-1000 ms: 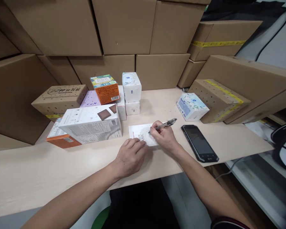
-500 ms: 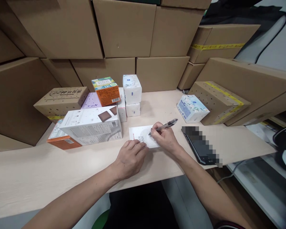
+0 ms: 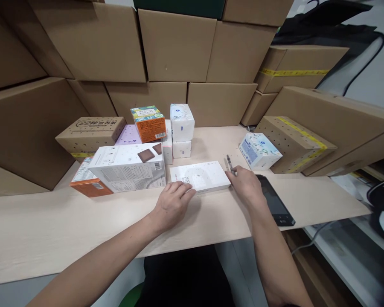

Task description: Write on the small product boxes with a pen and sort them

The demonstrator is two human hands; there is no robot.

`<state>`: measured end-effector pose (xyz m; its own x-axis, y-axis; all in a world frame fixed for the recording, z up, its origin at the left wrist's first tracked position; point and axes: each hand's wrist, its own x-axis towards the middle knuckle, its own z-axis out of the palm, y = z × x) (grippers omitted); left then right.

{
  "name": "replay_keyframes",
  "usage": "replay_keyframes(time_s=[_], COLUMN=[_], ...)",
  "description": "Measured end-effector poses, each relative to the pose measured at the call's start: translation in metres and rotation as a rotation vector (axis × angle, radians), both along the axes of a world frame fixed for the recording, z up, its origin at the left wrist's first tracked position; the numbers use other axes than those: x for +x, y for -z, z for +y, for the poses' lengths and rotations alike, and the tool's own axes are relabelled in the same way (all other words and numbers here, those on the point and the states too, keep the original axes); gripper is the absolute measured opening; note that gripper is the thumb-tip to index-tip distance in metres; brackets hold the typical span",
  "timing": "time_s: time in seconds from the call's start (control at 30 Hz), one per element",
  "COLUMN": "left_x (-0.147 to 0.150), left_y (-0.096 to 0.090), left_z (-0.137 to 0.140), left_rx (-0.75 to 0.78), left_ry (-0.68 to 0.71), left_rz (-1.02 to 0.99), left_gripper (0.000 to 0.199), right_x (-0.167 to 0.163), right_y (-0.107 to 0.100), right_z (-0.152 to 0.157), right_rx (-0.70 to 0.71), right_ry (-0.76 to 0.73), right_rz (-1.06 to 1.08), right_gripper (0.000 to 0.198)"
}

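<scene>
A flat white box (image 3: 208, 175), its partly covered print ending in "ER" and "ANK", lies on the table in front of me. Over its near left corner my left hand (image 3: 174, 200) is closed, fingers on the top and thumb along the front edge. My right hand (image 3: 245, 183) is just beyond the box's right end, closed on a pen (image 3: 230, 164) that points away from me. Its fingertips are at or very close to the box's right corner; whether they touch it I cannot tell. Beside that hand lies a dark phone-like device (image 3: 277, 202), partly hidden by my wrist.
To the left stand a white carton (image 3: 128, 166), an orange box (image 3: 149, 125), a brown printed box (image 3: 91, 132) and stacked tissue packs (image 3: 181, 123). Another tissue pack (image 3: 259, 149) leans by a yellow-taped carton (image 3: 296, 143). Large cartons (image 3: 176, 47) wall the back; the table edge (image 3: 195, 246) is near me.
My right hand has moved right with the pen, off the white box's top to its right end. The pen now points away from me. My left hand stays at the box's left corner.
</scene>
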<state>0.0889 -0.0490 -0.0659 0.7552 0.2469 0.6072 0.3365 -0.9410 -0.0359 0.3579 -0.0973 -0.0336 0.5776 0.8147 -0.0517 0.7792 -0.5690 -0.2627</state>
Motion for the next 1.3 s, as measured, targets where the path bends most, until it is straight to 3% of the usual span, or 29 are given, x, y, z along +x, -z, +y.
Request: replay_keyframes(time_s=[0.17, 0.27, 0.33, 0.43, 0.53, 0.6, 0.7, 0.83, 0.93, 1.1, 1.3], left_x=[0.0, 0.0, 0.0, 0.001, 0.004, 0.006, 0.011, 0.02, 0.029, 0.027, 0.011], left_y=[-0.001, -0.002, -0.003, -0.005, -0.006, -0.004, -0.001, 0.002, 0.004, 0.01, 0.015], left_z=[-0.001, -0.001, -0.002, -0.006, -0.014, -0.021, -0.034, -0.05, -0.058, -0.061, -0.055], left_rx=[-0.002, -0.008, -0.016, -0.021, -0.05, -0.131, -0.375, -0.79, -0.979, -1.088, -1.098], left_ry=[0.008, 0.01, 0.013, 0.032, 0.127, 0.211, 0.271, 0.175, 0.135, 0.174, 0.111], left_rz=[-0.009, -0.023, -0.03, -0.074, -0.123, -0.095, -0.03, -0.023, -0.03, -0.205, -0.199], left_gripper=[0.029, 0.03, 0.029, 0.027, 0.026, 0.026, 0.029, 0.044, 0.056, 0.064, 0.079], right_x=[-0.008, -0.013, -0.013, -0.006, 0.005, 0.01, 0.01, -0.006, -0.029, -0.07, -0.094], right_y=[-0.006, -0.005, 0.004, 0.025, 0.044, 0.052, 0.059, 0.056, 0.041, 0.018, 0.034], right_z=[-0.009, -0.039, -0.069, -0.11, -0.13, -0.132, -0.127, -0.126, -0.127, -0.107, -0.072], right_rx=[-0.041, 0.117, 0.185, 0.101, 0.097, 0.177, 0.368, 0.596, 0.676, 0.686, 0.739], right_ry=[-0.012, 0.061, 0.138, 0.278, 0.275, 0.237, 0.237, 0.224, 0.197, 0.047, -0.029], right_rz=[0.011, -0.103, -0.226, -0.248, -0.182, -0.186, -0.235, -0.16, -0.071, 0.065, 0.119], right_gripper=[0.041, 0.049, 0.06, 0.093, 0.097, 0.091, 0.089, 0.096, 0.094, 0.083, 0.078])
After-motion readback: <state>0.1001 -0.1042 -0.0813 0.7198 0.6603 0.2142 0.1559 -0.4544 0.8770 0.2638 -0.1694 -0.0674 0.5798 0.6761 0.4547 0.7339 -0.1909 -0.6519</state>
